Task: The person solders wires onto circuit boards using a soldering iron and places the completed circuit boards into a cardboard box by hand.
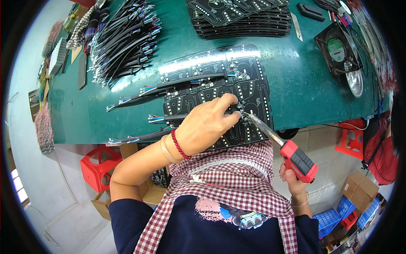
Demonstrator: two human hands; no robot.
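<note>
My left hand (211, 120) reaches over a panel of black circuit boards (263, 86), fingertips closed on the end of a black-sleeved cable (175, 117) that passes beneath the hand. The fingers partly cover its thin wires. My right hand (292, 181) grips a red and black soldering gun (298, 161) from below. Its metal barrel slants up and left, and the tip meets the board right beside my left fingertips. Another black cable (190, 81) lies across the panel's upper part, its coloured wires at the pads. One more cable (144, 136) lies along the table's near edge.
A stack of black circuit boards (241, 27) stands at the far middle of the green table (127, 122). Bundled black cables (127, 46) lie far left. A fan (338, 48) and a metal dish (354, 82) sit at the right. Red stools (99, 167) stand below.
</note>
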